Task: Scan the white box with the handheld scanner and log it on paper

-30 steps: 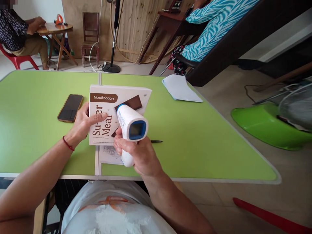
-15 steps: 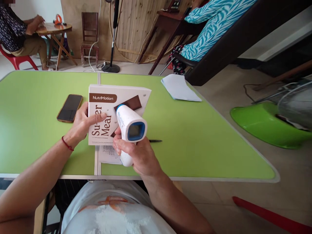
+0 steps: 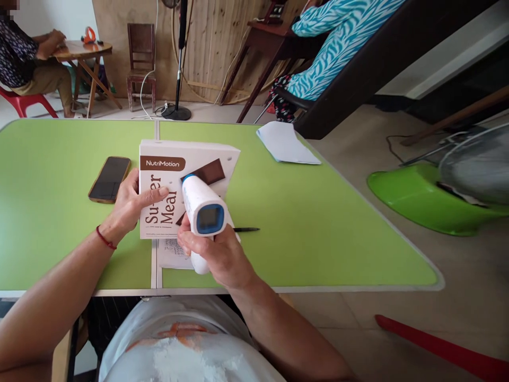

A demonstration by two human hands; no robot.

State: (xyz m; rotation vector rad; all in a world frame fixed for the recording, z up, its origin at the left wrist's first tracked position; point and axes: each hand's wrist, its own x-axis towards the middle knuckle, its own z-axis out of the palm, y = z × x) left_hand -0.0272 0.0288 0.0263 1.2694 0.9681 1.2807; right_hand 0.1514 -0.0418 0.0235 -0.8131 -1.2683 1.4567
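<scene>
My left hand [image 3: 133, 202] grips the left side of a white box [image 3: 191, 151] printed with "NutriMotion" and "Meal", its thumb lying across the front. Wrapped round the handle of a white and blue infrared thermometer [image 3: 199, 204] is my right hand [image 3: 217, 252]. The thermometer's nose is at the box front and covers part of the print; I cannot tell whether they touch. Its small grey screen faces me. Below the box a sheet of paper with writing [image 3: 175, 255] shows in part, and a dark pen [image 3: 247, 229] lies to the right.
A phone [image 3: 109, 179] lies left of the box on the green table [image 3: 318, 233]. White papers [image 3: 288, 143] rest near the far right edge. Beyond it sit two people, a wooden chair [image 3: 141, 66] and a black stand [image 3: 177, 109]. A green plastic seat [image 3: 413, 204] stands at right.
The whole view has shifted slightly, so most things appear a little further left. The thermometer's rear has swung slightly left relative to the box. Both hands keep their holds.
</scene>
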